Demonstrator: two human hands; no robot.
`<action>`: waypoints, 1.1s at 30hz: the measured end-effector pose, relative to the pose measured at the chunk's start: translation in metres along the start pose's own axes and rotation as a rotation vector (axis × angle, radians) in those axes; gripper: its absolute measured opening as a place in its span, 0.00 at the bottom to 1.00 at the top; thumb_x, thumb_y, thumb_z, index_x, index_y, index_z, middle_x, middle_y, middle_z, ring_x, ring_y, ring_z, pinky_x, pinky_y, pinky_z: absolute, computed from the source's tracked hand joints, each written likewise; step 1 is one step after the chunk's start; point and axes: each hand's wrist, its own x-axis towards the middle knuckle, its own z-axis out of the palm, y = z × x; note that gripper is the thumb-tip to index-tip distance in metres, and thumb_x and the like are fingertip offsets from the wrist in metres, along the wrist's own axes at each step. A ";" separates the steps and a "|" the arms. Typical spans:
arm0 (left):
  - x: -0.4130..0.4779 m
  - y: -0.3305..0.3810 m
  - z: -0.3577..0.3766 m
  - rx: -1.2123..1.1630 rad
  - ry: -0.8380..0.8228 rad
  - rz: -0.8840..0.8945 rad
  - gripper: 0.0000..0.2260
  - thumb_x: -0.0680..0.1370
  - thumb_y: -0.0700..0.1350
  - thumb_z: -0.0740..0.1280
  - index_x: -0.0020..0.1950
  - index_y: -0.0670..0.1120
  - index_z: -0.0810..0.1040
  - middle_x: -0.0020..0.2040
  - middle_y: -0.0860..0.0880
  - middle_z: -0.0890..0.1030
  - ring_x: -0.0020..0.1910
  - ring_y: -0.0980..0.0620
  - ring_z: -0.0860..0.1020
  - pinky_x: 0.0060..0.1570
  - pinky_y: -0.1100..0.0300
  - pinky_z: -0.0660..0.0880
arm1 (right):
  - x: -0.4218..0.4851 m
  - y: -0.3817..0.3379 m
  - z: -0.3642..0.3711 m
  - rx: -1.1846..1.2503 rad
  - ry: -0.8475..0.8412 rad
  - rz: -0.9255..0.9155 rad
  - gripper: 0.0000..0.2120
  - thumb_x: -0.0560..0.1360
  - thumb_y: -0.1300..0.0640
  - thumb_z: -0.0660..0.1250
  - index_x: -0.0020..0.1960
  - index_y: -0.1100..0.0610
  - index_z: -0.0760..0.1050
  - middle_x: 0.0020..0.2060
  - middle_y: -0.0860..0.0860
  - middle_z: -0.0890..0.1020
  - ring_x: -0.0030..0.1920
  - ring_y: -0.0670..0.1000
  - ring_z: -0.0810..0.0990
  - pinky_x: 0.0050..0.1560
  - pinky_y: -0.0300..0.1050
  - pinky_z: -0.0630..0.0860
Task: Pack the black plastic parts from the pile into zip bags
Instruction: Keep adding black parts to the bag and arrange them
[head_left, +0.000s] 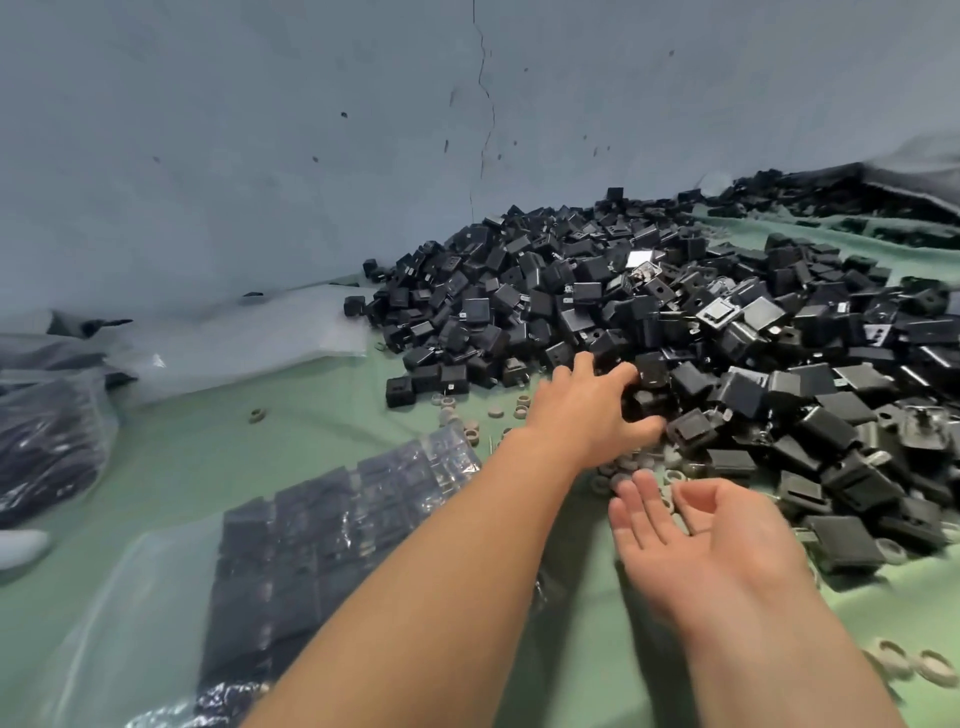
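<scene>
Far left edge of the green sheet (322, 415) has a stuffed bag (47, 447) and some empty zip bags (234, 338), and nearer me lies a filled zip bag (322, 530) with rows of parts inside. My left hand (592, 410) is at the near edge of the pile (597, 291), fingers curled round black parts (652, 371), with little grey rings (467, 421) scattered just beside it. My right hand (711, 525) sits palm up closer to me, fingers loose and apart, nothing in it, and the pile runs on to the sheet's right edge.
</scene>
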 end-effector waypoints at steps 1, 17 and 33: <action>0.000 -0.001 0.001 0.025 0.018 -0.001 0.29 0.76 0.67 0.62 0.73 0.55 0.66 0.69 0.41 0.66 0.65 0.37 0.70 0.61 0.43 0.69 | 0.000 0.000 -0.001 0.007 -0.005 0.003 0.08 0.80 0.61 0.55 0.47 0.60 0.71 0.48 0.54 0.80 0.52 0.54 0.79 0.57 0.49 0.72; -0.019 -0.007 -0.013 -0.813 0.278 -0.169 0.18 0.75 0.68 0.60 0.46 0.55 0.78 0.37 0.60 0.80 0.36 0.61 0.78 0.40 0.56 0.76 | -0.005 0.001 -0.001 0.052 -0.037 0.001 0.09 0.80 0.62 0.54 0.46 0.62 0.72 0.49 0.55 0.79 0.48 0.53 0.80 0.53 0.48 0.74; -0.116 0.033 -0.054 -1.502 0.195 -0.265 0.19 0.77 0.62 0.64 0.49 0.46 0.80 0.43 0.48 0.83 0.40 0.54 0.81 0.43 0.61 0.79 | -0.021 0.020 0.022 -0.114 -0.353 -0.087 0.16 0.79 0.45 0.54 0.52 0.51 0.77 0.48 0.55 0.84 0.51 0.56 0.82 0.50 0.52 0.78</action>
